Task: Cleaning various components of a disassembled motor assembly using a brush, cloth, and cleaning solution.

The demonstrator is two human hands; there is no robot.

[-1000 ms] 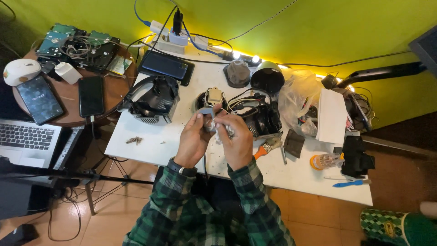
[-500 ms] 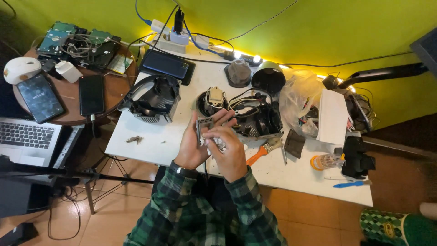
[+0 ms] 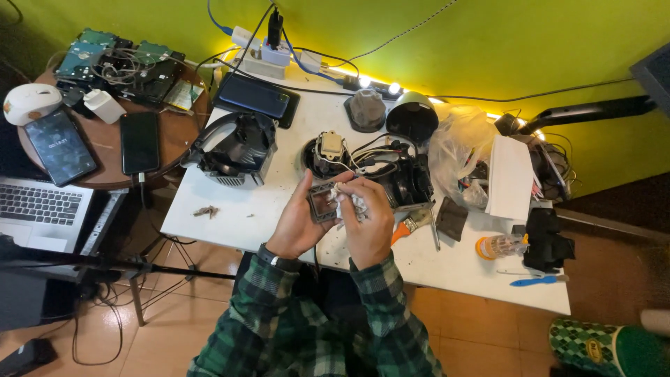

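A: What are the hands doing?

B: The left hand [image 3: 296, 227] grips a small square grey framed part [image 3: 323, 202] by its edge, above the white tabletop's [image 3: 251, 216] near edge. The right hand [image 3: 366, 223] is closed on a crumpled white cloth [image 3: 350, 202], pressing it against the part.

A: How far along does the work look?

B: Midway, I'd judge. A black plastic fan housing [image 3: 234, 150] lies open left of the hands. A round black casing with loose wires [image 3: 333, 155] sits just beyond them. An orange-handled brush [image 3: 412, 225] lies beside the right hand. Nothing looks put back together.
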